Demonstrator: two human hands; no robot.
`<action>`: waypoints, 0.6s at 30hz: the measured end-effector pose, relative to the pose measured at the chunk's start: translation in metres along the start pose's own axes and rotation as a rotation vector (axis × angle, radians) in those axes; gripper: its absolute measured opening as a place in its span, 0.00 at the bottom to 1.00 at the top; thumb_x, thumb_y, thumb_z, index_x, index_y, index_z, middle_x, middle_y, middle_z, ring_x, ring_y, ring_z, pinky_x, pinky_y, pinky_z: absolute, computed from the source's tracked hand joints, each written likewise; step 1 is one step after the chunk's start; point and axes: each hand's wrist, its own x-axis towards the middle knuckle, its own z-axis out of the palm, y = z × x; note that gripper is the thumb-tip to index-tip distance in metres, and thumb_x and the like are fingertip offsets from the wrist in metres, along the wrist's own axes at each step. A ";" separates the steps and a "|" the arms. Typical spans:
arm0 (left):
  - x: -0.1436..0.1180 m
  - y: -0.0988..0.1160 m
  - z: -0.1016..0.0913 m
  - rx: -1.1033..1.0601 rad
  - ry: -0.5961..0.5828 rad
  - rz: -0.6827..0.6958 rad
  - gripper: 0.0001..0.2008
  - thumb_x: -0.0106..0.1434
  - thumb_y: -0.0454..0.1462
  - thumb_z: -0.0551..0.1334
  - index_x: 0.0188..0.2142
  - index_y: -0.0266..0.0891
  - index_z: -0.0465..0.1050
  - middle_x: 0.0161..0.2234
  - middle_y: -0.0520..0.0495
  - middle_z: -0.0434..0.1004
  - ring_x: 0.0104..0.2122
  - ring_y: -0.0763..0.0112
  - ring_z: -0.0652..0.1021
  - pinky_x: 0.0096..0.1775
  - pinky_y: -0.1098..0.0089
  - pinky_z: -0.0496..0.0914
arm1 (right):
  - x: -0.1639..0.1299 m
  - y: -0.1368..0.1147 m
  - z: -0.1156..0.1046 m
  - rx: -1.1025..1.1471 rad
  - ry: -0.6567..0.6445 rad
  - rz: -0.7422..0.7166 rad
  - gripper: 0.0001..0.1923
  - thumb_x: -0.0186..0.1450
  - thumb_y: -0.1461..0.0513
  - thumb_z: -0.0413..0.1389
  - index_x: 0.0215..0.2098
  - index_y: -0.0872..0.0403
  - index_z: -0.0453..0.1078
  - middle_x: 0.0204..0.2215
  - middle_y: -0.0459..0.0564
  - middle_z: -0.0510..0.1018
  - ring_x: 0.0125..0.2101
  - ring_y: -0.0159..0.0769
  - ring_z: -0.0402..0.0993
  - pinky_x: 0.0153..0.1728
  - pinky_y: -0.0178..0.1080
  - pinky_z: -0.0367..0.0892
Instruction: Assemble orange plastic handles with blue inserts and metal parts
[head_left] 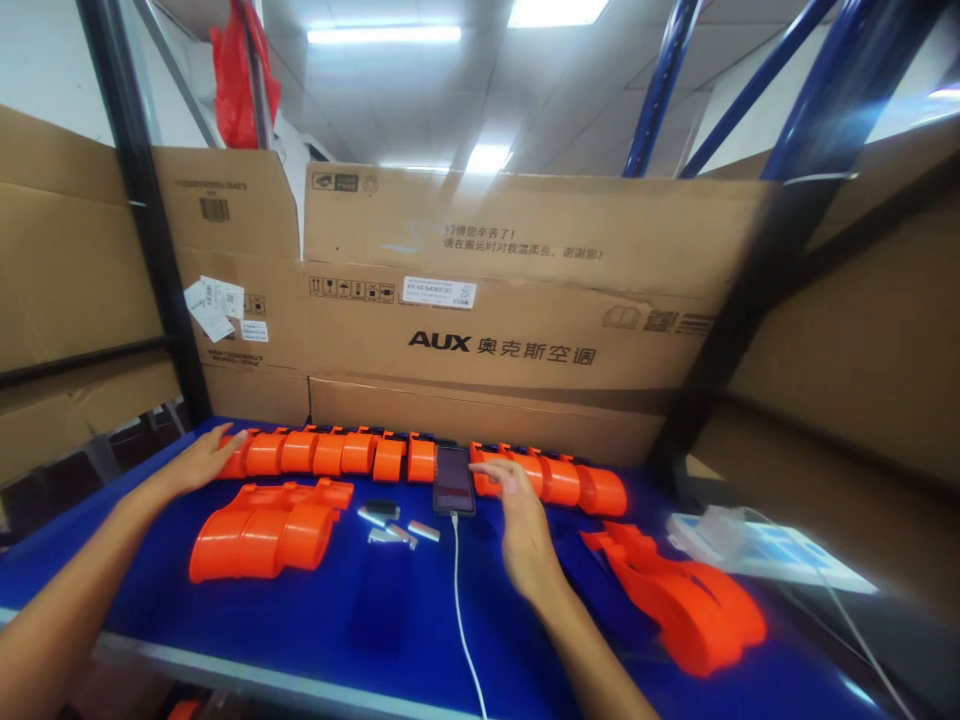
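At the left end of a row of rounded orange plastic pieces [328,455], my left hand [199,463] rests on or beside the end piece, fingers stretched out. My right hand [517,505] reaches to the right part of the row, its fingers extended close to a smartphone [454,480]. It seems to hold nothing; whether the fingertips touch an orange piece [559,482] is unclear. The phone leans against the row with a white cable [459,590] plugged into its lower end. Several small silvery pieces [424,531] and a dark one [382,509] lie left of the cable.
A cluster of orange pieces [262,535] lies front left on the blue tabletop [300,625], another group [694,600] front right. Cardboard [487,290] walls the back. Blue and black posts [142,220] frame the bench. At right sits a white-blue box [780,553].
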 end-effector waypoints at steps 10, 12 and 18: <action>-0.092 0.087 0.002 0.199 -0.334 0.896 0.42 0.53 0.57 0.66 0.65 0.55 0.58 0.63 0.44 0.64 0.60 0.45 0.67 0.59 0.50 0.58 | -0.001 -0.003 0.000 -0.025 -0.005 0.006 0.25 0.75 0.53 0.36 0.52 0.51 0.72 0.48 0.53 0.70 0.52 0.42 0.66 0.54 0.44 0.59; -0.106 0.091 0.012 0.204 -0.321 0.928 0.42 0.54 0.54 0.67 0.66 0.56 0.56 0.63 0.44 0.66 0.59 0.46 0.68 0.59 0.49 0.59 | -0.002 -0.004 0.000 -0.026 -0.005 0.003 0.25 0.75 0.53 0.36 0.52 0.51 0.72 0.48 0.53 0.70 0.52 0.42 0.66 0.54 0.44 0.59; -0.116 0.110 0.010 0.241 -0.304 1.012 0.40 0.57 0.48 0.66 0.67 0.55 0.54 0.58 0.43 0.71 0.54 0.49 0.72 0.56 0.51 0.62 | -0.003 -0.009 0.000 -0.020 -0.034 -0.001 0.24 0.75 0.53 0.37 0.51 0.51 0.72 0.47 0.52 0.71 0.50 0.41 0.67 0.53 0.43 0.61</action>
